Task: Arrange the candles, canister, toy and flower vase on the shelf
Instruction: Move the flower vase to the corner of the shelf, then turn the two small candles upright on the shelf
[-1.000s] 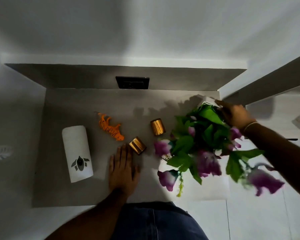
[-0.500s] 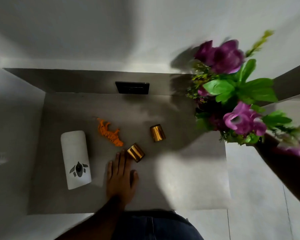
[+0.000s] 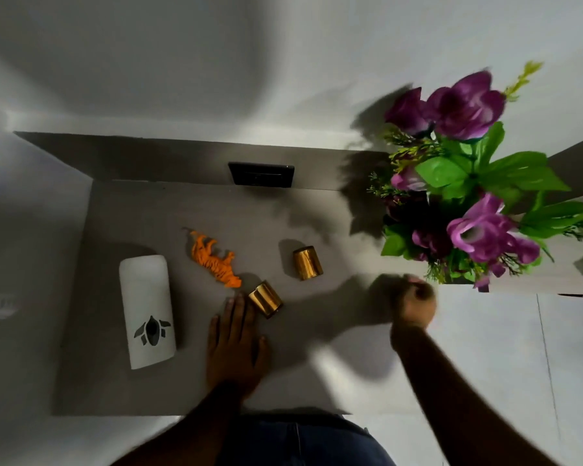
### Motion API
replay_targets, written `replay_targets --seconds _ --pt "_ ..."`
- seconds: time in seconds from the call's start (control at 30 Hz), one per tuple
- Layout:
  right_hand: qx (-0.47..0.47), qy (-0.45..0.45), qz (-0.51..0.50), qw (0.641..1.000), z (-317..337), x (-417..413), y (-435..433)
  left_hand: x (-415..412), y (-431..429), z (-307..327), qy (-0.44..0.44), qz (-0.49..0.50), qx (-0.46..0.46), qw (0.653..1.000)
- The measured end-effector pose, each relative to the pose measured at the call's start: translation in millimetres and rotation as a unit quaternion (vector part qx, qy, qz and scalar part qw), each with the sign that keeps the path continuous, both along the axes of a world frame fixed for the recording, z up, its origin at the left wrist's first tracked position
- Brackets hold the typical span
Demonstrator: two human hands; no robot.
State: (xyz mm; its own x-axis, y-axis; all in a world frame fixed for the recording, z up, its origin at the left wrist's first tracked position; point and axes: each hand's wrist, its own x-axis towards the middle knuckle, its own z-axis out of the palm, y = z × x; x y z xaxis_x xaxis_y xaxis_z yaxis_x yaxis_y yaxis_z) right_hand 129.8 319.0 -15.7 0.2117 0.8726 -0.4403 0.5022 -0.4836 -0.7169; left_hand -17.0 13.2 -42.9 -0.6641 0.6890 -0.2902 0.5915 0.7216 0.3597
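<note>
On the grey tabletop [image 3: 169, 210] a white canister [image 3: 147, 311] with a dark emblem lies on its side at the left. An orange toy tiger [image 3: 214, 258] lies beside it. Two gold candles [image 3: 265, 299] [image 3: 307, 263] lie tipped over near the middle. My left hand [image 3: 236, 344] rests flat on the table, fingertips touching the nearer candle. The purple flowers with green leaves [image 3: 468, 183] stand upright at the right over a pale shelf ledge [image 3: 559, 279]; their vase is hidden under the blooms. My right hand [image 3: 414, 304] is blurred, fingers curled, empty, below the flowers.
A black switch panel [image 3: 261, 174] sits in the wall at the back of the table. White walls enclose the table at the back and left. Pale floor tiles [image 3: 485, 364] lie to the right. My blue-clad legs [image 3: 297, 442] are at the table's front edge.
My right hand lifted the flowers from the table's right side up to the ledge at the right, let go and drew back toward the table. My left hand stayed flat.
</note>
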Motion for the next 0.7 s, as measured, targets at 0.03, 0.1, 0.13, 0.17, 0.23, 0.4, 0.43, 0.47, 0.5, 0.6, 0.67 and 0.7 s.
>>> replay_targets --seconds 0.03,0.1,0.13,0.17,0.23,0.4,0.43,0.47,0.5,0.6,0.67,0.7 --pt "0.004 -0.012 0.061 0.998 -3 -10 -26 1 0 0 -0.011 0.006 0.000 1.000" --pt "0.004 0.029 0.211 0.977 -3 -31 -66 0 1 -1 0.002 -0.003 -0.010 1.000" --pt "0.008 0.048 0.278 0.959 -3 -43 -76 1 -1 -2 0.000 -0.007 -0.004 1.000" --pt "0.012 0.061 0.329 0.942 -4 -54 -80 1 -2 -6 0.004 -0.013 0.003 1.000" --pt "0.022 0.034 0.392 0.919 -1 -78 -80 0 -2 -5 0.015 -0.021 -0.009 1.000" --pt "0.067 -0.046 0.433 0.898 8 -107 -75 2 -3 -7 0.013 -0.021 -0.030 0.999" --pt "0.079 -0.049 0.427 0.899 9 -108 -70 2 -3 -9 0.020 -0.021 -0.026 0.999" --pt "0.096 -0.048 0.425 0.899 11 -109 -66 3 -3 -10 0.024 -0.019 -0.024 0.999" --pt "0.121 -0.046 0.425 0.896 11 -109 -61 3 -3 -11 0.028 -0.016 -0.022 0.999" --pt "0.193 -0.068 0.441 0.874 14 -113 -42 4 -6 -13 0.033 -0.014 0.003 0.999" --pt "0.191 -0.081 0.463 0.862 16 -119 -32 4 -7 -14 0.036 -0.012 0.021 0.999" --pt "0.185 -0.079 0.469 0.860 15 -121 -28 4 -8 -14 0.035 -0.010 0.024 0.999"
